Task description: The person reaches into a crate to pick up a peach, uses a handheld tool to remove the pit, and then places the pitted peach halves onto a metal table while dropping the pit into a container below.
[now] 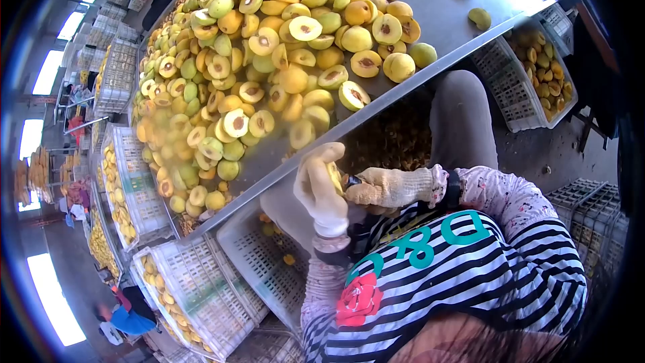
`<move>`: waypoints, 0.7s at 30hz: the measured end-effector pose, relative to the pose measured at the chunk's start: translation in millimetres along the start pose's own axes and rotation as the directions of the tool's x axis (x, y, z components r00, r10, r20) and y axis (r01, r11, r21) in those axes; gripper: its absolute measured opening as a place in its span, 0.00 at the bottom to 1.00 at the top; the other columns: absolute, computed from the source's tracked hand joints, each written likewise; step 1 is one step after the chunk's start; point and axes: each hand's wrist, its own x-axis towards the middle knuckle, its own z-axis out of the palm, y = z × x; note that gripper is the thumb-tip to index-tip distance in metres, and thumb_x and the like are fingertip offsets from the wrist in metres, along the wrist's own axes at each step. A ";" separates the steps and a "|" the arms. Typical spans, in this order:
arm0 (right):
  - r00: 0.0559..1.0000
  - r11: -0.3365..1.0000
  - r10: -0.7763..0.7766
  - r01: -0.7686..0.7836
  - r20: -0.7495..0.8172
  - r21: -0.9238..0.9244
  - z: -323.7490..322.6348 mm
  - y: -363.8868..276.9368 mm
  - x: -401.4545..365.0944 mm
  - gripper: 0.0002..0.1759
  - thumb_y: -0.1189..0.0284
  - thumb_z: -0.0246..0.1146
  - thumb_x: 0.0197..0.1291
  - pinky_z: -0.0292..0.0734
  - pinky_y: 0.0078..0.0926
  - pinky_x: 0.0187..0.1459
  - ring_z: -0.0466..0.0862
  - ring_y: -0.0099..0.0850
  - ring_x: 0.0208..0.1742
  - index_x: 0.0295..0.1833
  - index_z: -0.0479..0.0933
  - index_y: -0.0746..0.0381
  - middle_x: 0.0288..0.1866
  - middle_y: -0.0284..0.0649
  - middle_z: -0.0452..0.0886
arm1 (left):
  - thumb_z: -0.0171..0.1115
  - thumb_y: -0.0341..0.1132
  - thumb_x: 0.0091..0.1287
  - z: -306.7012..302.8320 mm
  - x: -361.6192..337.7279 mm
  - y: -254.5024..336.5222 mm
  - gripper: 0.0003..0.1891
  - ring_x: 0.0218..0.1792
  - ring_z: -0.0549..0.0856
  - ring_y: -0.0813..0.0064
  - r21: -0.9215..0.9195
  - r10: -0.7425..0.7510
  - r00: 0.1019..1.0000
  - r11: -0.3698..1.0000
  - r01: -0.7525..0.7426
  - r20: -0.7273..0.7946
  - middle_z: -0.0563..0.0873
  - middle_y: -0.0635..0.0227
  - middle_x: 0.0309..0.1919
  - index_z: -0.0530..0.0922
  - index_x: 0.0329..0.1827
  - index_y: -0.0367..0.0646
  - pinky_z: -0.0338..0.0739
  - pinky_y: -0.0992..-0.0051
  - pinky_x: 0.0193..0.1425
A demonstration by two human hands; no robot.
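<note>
My left hand (321,185), in a pale glove, is closed around a yellow peach half (334,176), of which only an edge shows. Beside it my right hand (386,187), in a knitted glove, grips a small tool (349,181). The tool's dark end touches or nearly touches the fruit; its kind cannot be made out. Both hands are over my lap, just below the metal table's rim (396,94). Across the rim lies a large heap of halved peaches (263,40), yellow to green, some with brown stones or reddish hollows showing.
Crates of fruit stand at the left, including a white crate (208,289). A grey basket (269,262) sits by my left leg. Another fruit-filled crate (517,81) is under the table's right side. My right knee (463,117) reaches the rim. Other people are farther left.
</note>
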 end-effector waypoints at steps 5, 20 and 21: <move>0.923 0.926 -0.313 0.244 -0.225 -0.288 8.7 14.5 10.0 0.22 0.52 0.60 0.72 0.75 0.30 0.38 0.78 0.28 0.33 0.48 0.81 0.61 0.30 0.34 0.79 | 0.43 0.46 0.82 -19.3 37.6 31.0 0.27 0.40 0.87 0.70 0.058 -0.518 0.767 0.840 0.539 0.379 0.89 0.58 0.38 0.84 0.43 0.30 0.81 0.72 0.49; 0.945 0.950 -0.217 0.146 -0.245 -0.278 9.1 2.2 1.5 0.29 0.48 0.61 0.71 0.78 0.33 0.54 0.86 0.38 0.48 0.58 0.81 0.64 0.46 0.47 0.88 | 0.46 0.50 0.81 14.0 7.6 19.9 0.26 0.38 0.87 0.63 -0.534 -0.516 0.847 0.756 0.378 -0.131 0.87 0.58 0.36 0.81 0.42 0.34 0.84 0.67 0.50; 0.948 0.949 -0.213 0.143 -0.237 -0.281 9.4 -1.6 -0.8 0.29 0.48 0.61 0.71 0.78 0.34 0.54 0.86 0.39 0.48 0.58 0.81 0.63 0.46 0.48 0.87 | 0.46 0.50 0.81 12.9 8.2 20.2 0.26 0.37 0.87 0.64 -0.491 -0.537 0.838 0.759 0.428 -0.099 0.87 0.59 0.35 0.82 0.41 0.34 0.84 0.68 0.49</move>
